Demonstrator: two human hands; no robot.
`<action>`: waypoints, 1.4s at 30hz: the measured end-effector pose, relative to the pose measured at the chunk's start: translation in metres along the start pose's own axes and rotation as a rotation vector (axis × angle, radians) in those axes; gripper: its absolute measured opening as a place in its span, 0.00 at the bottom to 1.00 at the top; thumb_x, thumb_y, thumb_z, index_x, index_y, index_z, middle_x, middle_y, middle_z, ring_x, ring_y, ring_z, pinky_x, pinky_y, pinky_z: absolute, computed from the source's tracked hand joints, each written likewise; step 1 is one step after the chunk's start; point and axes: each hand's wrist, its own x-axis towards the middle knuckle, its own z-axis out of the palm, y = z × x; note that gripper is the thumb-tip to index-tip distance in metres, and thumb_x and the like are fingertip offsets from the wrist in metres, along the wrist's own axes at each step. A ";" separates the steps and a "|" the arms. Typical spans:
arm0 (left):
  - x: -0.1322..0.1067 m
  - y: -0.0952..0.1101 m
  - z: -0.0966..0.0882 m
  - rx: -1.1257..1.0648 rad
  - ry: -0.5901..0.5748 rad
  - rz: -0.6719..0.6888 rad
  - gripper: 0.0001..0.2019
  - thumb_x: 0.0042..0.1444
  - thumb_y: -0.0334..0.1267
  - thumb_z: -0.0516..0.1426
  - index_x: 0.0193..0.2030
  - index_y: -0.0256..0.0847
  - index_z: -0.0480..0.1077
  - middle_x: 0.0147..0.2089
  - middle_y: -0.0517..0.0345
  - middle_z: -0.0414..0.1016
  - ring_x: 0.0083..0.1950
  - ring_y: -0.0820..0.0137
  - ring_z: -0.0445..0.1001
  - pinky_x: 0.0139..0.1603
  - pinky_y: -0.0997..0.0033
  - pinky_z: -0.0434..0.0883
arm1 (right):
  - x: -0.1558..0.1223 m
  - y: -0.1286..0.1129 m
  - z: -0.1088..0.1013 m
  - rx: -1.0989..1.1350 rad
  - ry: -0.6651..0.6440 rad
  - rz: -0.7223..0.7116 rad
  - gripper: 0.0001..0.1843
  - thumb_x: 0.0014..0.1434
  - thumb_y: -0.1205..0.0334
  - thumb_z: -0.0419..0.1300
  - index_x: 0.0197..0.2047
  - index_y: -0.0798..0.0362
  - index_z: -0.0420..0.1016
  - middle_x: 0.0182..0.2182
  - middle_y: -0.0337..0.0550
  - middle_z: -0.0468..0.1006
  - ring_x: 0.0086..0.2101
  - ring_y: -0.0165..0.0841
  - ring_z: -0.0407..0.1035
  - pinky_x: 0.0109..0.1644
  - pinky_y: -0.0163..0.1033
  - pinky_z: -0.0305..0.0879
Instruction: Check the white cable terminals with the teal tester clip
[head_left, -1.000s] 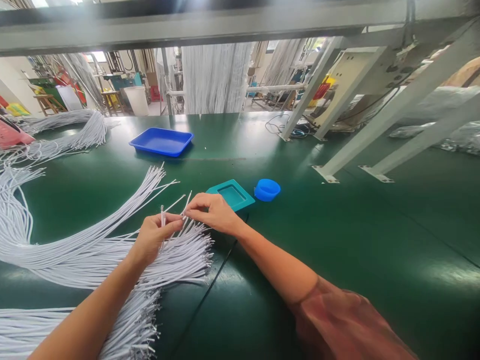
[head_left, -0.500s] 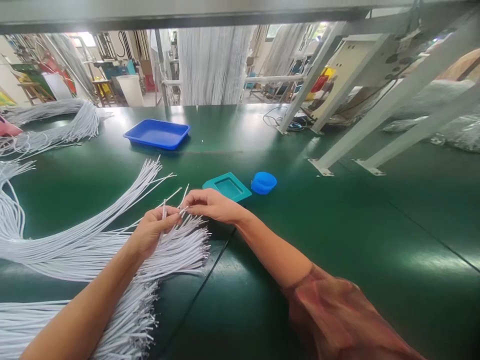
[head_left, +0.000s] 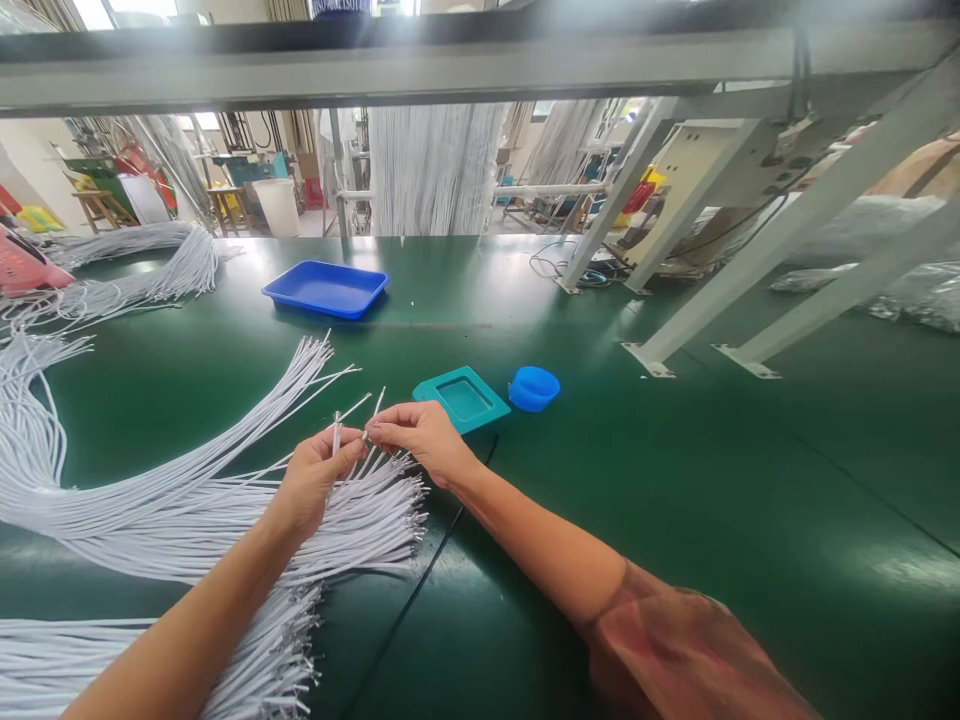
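Observation:
My left hand is closed in a pinch on a thin white cable, whose end pokes out between thumb and forefinger. Fingertip to fingertip with it, my right hand pinches at the same spot; whatever is between its fingers is too small to make out. Beneath both hands spreads a thick bundle of white cables, the ends fanned out to the right. Behind the left hand lies another bundle of white cables, curving up toward the back. A teal tray and a small blue round dish sit just beyond my right hand.
A blue rectangular tray stands farther back on the green table. Slanted metal legs are bolted to the tabletop at right, and a metal beam crosses overhead. More cables lie at the back left.
The whole view has tilted up a little, so things appear lower. My fingertips stay together at the cable end, with the right fingers shifted slightly.

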 end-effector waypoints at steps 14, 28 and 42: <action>0.002 0.005 -0.002 -0.164 -0.058 -0.128 0.07 0.47 0.37 0.60 0.26 0.34 0.71 0.23 0.62 0.62 0.21 0.81 0.51 0.22 0.77 0.49 | 0.000 0.003 -0.008 -0.660 -0.010 -0.417 0.14 0.57 0.55 0.53 0.35 0.55 0.75 0.29 0.44 0.76 0.31 0.31 0.67 0.37 0.36 0.62; 0.002 0.002 0.000 -0.177 -0.052 -0.141 0.06 0.46 0.34 0.61 0.31 0.34 0.73 0.25 0.60 0.65 0.21 0.83 0.52 0.21 0.79 0.51 | -0.002 0.010 -0.005 -0.927 0.011 -0.666 0.11 0.56 0.64 0.53 0.25 0.56 0.73 0.25 0.45 0.74 0.33 0.32 0.64 0.42 0.40 0.60; 0.001 0.004 0.001 -0.052 -0.130 0.010 0.16 0.47 0.35 0.60 0.45 0.39 0.68 0.26 0.60 0.68 0.22 0.79 0.56 0.23 0.76 0.52 | 0.002 0.005 -0.012 -0.718 -0.051 -0.314 0.10 0.53 0.60 0.57 0.31 0.57 0.76 0.25 0.40 0.75 0.28 0.29 0.65 0.32 0.33 0.60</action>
